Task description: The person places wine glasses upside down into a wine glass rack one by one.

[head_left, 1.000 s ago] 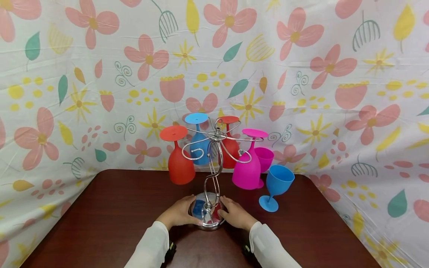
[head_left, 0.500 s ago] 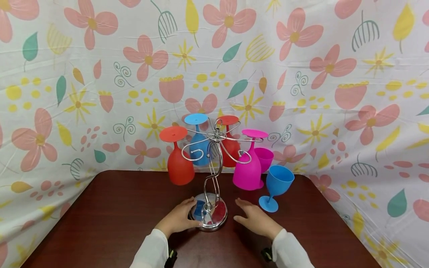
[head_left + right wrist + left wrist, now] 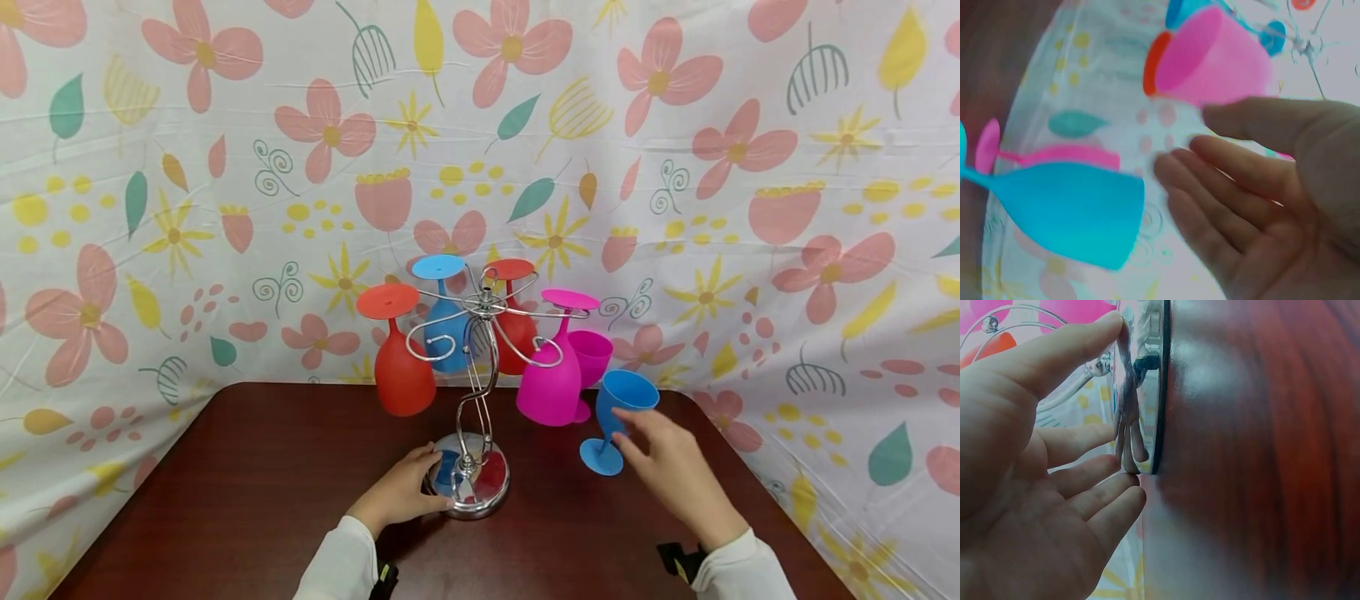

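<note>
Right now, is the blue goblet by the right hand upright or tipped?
Upright: the blue goblet stands on its foot, mouth facing up.

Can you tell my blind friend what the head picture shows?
A person's left hand touches the base of a metal rack holding four upside-down goblets; the right hand hovers near an upright blue goblet. A pink goblet stands farther back on the table.

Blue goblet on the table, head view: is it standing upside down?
No, the blue goblet stands upright, its foot on the table and its bowl opening upward.
</note>
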{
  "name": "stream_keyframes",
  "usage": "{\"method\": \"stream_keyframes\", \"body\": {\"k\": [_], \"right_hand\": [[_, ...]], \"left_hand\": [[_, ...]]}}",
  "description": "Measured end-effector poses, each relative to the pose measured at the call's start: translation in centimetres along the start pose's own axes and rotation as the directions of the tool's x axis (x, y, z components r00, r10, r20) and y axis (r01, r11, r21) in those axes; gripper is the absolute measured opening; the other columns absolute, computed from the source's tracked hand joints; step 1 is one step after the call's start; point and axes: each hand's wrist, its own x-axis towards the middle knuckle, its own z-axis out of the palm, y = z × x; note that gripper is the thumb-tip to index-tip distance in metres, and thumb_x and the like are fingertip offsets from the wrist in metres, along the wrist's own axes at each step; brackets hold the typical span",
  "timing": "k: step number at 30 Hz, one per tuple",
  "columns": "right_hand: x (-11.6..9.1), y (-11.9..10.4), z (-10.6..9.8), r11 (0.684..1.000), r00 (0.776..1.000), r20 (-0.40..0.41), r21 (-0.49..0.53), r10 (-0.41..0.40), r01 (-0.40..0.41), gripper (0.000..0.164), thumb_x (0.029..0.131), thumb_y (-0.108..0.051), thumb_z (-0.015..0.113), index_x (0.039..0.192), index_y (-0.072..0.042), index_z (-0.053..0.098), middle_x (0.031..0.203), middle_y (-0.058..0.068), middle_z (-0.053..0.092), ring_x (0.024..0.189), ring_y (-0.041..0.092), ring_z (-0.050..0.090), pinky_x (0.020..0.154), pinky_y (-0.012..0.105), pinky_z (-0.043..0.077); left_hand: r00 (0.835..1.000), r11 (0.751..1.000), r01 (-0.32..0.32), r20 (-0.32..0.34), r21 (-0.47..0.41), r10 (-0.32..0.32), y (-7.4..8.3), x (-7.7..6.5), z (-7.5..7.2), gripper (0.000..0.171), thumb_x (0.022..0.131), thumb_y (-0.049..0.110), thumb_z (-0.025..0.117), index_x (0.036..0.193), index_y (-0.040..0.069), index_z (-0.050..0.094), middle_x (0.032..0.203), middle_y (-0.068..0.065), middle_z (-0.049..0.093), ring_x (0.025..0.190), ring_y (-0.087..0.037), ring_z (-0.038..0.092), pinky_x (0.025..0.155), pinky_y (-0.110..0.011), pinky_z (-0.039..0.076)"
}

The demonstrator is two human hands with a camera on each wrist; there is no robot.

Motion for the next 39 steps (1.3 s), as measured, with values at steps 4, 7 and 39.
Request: {"method": "stream_keyframes", "body": {"k": [4, 7, 39], "right_hand": [[1.0, 1.2, -0.4, 0.997, 0.998, -0.060, -0.076, 0.016, -0.021, 0.043, 0.082, -0.007, 0.082, 0.122, 0.003, 0.068, 0.109, 0.019, 0.068, 0.086, 0.027, 0.062, 0.070, 0.047, 0.057], [1.5, 2.2, -0.1, 0.993, 0.999, -0.018, -0.106, 0.043, -0.045, 0.044, 0.085, -0.010, 0.081, 0.124, 0.004, 0.066, 0.115, 0.023, 0.066, 0.091, 0.034, 0.061, 0.075, 0.050, 0.056], [1.7, 3.5, -0.1, 0.990, 0.999, -0.039, -0.137, 0.017, -0.022, 0.019, 0.093, -0.005, 0.069, 0.110, 0.002, 0.070, 0.102, 0.018, 0.069, 0.094, 0.039, 0.062, 0.078, 0.057, 0.054]], "left_hand": [[1.000, 1.000, -0.006, 0.000, 0.004, 0.006, 0.0, -0.1, 0.0, 0.082, 0.084, 0.034, 0.081, 0.144, -0.009, 0.045, 0.155, -0.029, 0.031, 0.139, -0.045, 0.035, 0.108, -0.061, 0.035], [1.000, 1.000, -0.005, 0.007, 0.002, 0.005, 0.0, -0.2, 0.0, 0.081, 0.084, 0.032, 0.081, 0.145, -0.008, 0.045, 0.155, -0.029, 0.030, 0.139, -0.045, 0.035, 0.107, -0.061, 0.036], [1.000, 1.000, -0.013, 0.012, 0.001, 0.013, 0.0, -0.3, -0.1, 0.082, 0.083, 0.031, 0.081, 0.145, -0.009, 0.044, 0.155, -0.029, 0.030, 0.139, -0.044, 0.036, 0.108, -0.060, 0.036]]}}
